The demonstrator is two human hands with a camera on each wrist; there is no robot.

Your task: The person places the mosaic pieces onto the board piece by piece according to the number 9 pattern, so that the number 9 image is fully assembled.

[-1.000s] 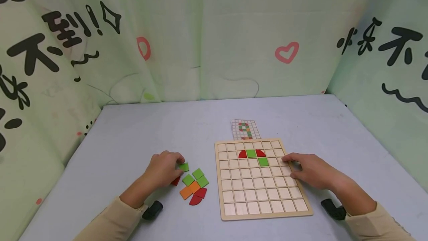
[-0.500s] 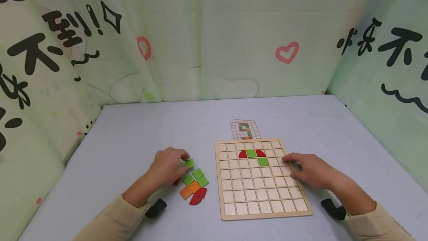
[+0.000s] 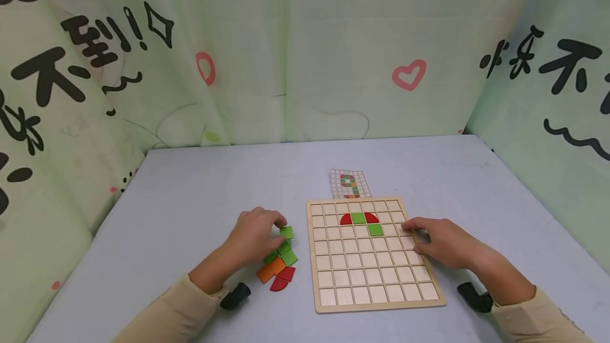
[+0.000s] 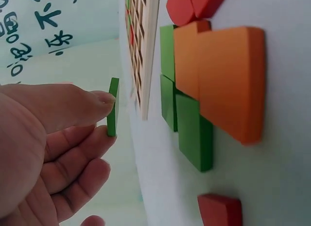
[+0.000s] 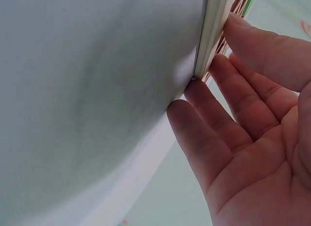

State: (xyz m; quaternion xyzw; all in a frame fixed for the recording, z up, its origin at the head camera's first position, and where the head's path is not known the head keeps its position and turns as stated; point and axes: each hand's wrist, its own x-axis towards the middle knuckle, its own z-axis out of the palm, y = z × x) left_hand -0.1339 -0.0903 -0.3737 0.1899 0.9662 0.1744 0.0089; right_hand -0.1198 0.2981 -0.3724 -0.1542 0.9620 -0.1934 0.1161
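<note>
My left hand [image 3: 252, 234] pinches a green square tile [image 3: 287, 232] between thumb and fingertips, raised off the table beside the loose pieces. In the left wrist view the tile [image 4: 113, 107] shows almost edge-on. To the right lies a wooden grid board [image 3: 369, 279]. Two red quarter-round tiles [image 3: 346, 219] flank a green tile [image 3: 358, 218] in its second row, and another green tile [image 3: 376, 229] sits one row lower. My right hand [image 3: 448, 242] rests its fairly straight fingers and thumb against the board's right edge; the wrist view shows the fingertips touching its side [image 5: 209, 36].
Near the left hand lie several loose tiles: green squares [image 3: 289, 257], orange ones [image 3: 267, 273] and red quarter-rounds [image 3: 279, 283]. One more red piece [image 4: 221, 211] shows in the left wrist view. A printed pattern card [image 3: 350, 184] lies behind the board. Curtains [image 3: 333, 52] surround the table.
My left hand has moved right with the green tile, from the left side of the loose pieces to above them, towards the board. The right hand and the board have stayed put.
</note>
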